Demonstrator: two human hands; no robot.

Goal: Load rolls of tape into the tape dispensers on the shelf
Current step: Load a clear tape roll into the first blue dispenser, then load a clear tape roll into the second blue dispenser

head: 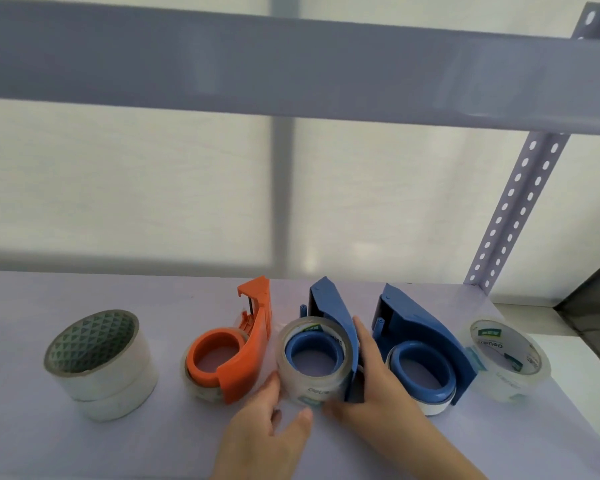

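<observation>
Three tape dispensers lie on the pale shelf board (174,441). The orange dispenser (238,351) on the left has a clear roll on its hub. The middle blue dispenser (336,320) carries a clear tape roll (310,379) around its blue hub. My left hand (267,427) touches that roll's front edge with thumb and fingertips. My right hand (371,379) grips the middle dispenser's body from the right side. The right blue dispenser (426,344) holds a white roll. A loose clear roll (506,362) stands at the far right, and two stacked rolls (101,365) stand at the far left.
The upper shelf beam (291,64) crosses overhead. A perforated upright post (513,209) rises at the back right corner. A dark object (593,317) sits beyond the shelf's right end. The shelf's front edge runs along the bottom right.
</observation>
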